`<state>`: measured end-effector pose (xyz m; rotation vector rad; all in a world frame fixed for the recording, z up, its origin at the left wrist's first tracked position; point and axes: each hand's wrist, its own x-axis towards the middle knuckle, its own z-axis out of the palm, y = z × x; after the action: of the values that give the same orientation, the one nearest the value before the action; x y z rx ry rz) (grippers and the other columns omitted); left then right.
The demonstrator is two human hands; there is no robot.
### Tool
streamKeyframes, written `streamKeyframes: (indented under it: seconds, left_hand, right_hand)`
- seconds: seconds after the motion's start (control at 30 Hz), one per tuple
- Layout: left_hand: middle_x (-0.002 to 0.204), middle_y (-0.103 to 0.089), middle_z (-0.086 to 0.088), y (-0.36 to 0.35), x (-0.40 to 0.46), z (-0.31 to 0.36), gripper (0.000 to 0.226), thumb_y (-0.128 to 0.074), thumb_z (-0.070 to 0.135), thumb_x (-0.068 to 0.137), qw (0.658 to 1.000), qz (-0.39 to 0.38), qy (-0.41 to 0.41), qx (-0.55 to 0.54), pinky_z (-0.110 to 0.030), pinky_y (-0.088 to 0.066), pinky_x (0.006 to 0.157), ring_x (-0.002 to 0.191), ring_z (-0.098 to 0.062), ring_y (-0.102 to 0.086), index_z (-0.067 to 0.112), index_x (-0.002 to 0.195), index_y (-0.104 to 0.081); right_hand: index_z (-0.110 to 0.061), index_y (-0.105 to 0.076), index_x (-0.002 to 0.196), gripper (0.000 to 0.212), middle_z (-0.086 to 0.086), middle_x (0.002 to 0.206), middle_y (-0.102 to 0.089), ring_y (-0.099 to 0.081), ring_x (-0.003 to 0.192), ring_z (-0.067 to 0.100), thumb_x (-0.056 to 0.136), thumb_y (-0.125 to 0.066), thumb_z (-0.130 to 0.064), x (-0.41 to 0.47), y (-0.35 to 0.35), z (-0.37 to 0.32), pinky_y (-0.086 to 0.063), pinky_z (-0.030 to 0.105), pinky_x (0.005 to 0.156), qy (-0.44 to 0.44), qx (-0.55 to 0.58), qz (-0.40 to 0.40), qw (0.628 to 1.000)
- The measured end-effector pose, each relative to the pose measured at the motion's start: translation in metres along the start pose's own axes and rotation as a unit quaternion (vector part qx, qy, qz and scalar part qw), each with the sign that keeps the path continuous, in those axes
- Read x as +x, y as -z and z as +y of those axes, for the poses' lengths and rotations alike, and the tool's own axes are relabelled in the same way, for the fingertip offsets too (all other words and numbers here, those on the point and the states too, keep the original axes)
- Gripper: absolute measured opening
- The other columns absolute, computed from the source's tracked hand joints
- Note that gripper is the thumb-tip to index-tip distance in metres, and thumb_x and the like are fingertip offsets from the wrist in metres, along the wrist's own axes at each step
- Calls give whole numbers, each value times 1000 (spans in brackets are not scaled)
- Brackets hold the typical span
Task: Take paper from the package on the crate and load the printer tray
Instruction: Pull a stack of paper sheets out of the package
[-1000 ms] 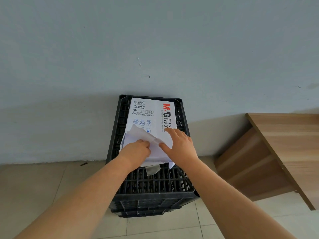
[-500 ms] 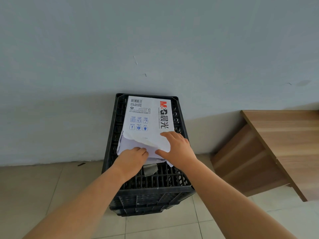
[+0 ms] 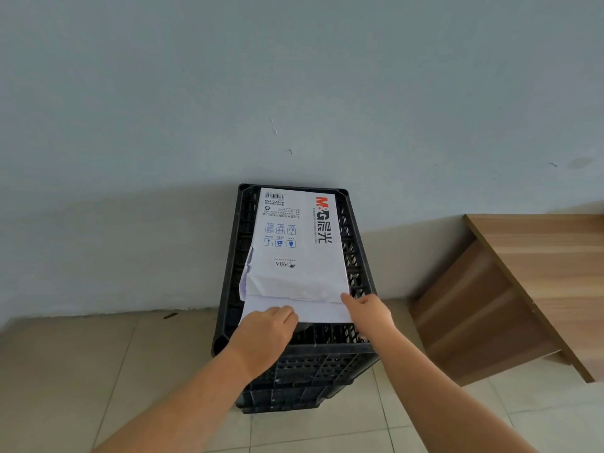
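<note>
- Left hand lies curled on the near edge of the paper, fingers pressed together.
- Right hand pinches the paper's right corner.
- Package lies just beyond both hands, atop the crate.

Soft, even daylight, a broad shadow low on the wall, edges slightly wide-angle bent.
</note>
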<state>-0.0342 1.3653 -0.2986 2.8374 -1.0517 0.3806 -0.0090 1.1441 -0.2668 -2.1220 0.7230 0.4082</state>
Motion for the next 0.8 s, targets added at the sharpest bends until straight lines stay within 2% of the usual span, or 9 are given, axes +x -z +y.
streamKeyframes:
  seconds: [0.07,0.17,0.27,0.33,0.43,0.53,0.63,0.73,0.8]
  left_hand:
    - [74,-62,3,-1,-8,6,28,-83,11,60,1000,8,-8,-6,-23,-46,37,52,-10,-55,17,81,-66]
    - [77,-62,4,-7,-19,10,27,-80,10,64,1000,11,-12,-17,-22,-47,41,55,-10,-55,17,85,-66]
    - [86,-67,3,-8,-28,13,26,-78,9,68,999,30,-15,-34,-24,-53,52,68,-11,-62,16,91,-67]
    - [96,-70,3,-3,-34,12,17,-71,16,78,996,64,-10,-58,-27,-58,67,86,-12,-66,17,95,-69]
    - [120,-64,1,8,-45,5,32,-50,37,92,976,103,130,-143,-32,-51,95,113,-15,-57,17,109,-68]
    - [126,-55,-1,17,-49,-5,33,-51,33,94,901,106,321,-271,-36,-46,100,114,-16,-51,13,120,-59]
    - [123,-54,-3,30,-42,-10,33,-53,26,94,772,60,469,-426,-26,-44,80,95,-12,-54,15,126,-53]
    - [116,-57,-2,34,-37,-15,28,-56,19,93,638,14,541,-548,-34,-46,81,97,-19,-55,19,121,-52]
    - [118,-59,-6,29,-36,-19,24,-58,15,91,594,-5,549,-587,-42,-52,87,100,-24,-60,22,114,-54]
  right_hand:
    - [-6,-57,97,29,11,84,-59,-59,59,21,91,-61,-35,-3,-4,5,-52,29,52,-96,138,-69,983]
    - [-5,-56,92,11,15,92,-61,-61,73,27,91,-64,-13,-8,-7,10,-51,31,56,-133,256,-98,953]
    - [-2,-58,95,10,18,103,-62,-62,89,30,89,-64,-5,-10,-9,14,-51,33,59,-134,274,-101,947]
    - [-2,-59,96,10,19,109,-63,-63,96,32,89,-65,-4,-14,-8,14,-51,34,60,-130,268,-105,949]
    - [-1,-59,100,12,18,110,-63,-63,99,31,89,-64,-4,-20,-4,15,-54,35,63,-129,266,-98,950]
    - [0,-59,109,20,18,110,-64,-64,99,31,90,-64,-5,-26,-2,16,-55,34,64,-131,266,-94,950]
    - [1,-58,111,23,18,109,-64,-64,95,29,90,-63,-5,-32,-4,18,-54,33,61,-127,262,-94,952]
    - [2,-58,111,22,18,110,-64,-63,89,28,91,-63,-5,-39,-4,20,-51,33,57,-120,257,-94,954]
    - [2,-58,111,22,18,110,-65,-64,92,29,90,-63,-6,-41,-4,22,-52,33,58,-114,254,-93,956]
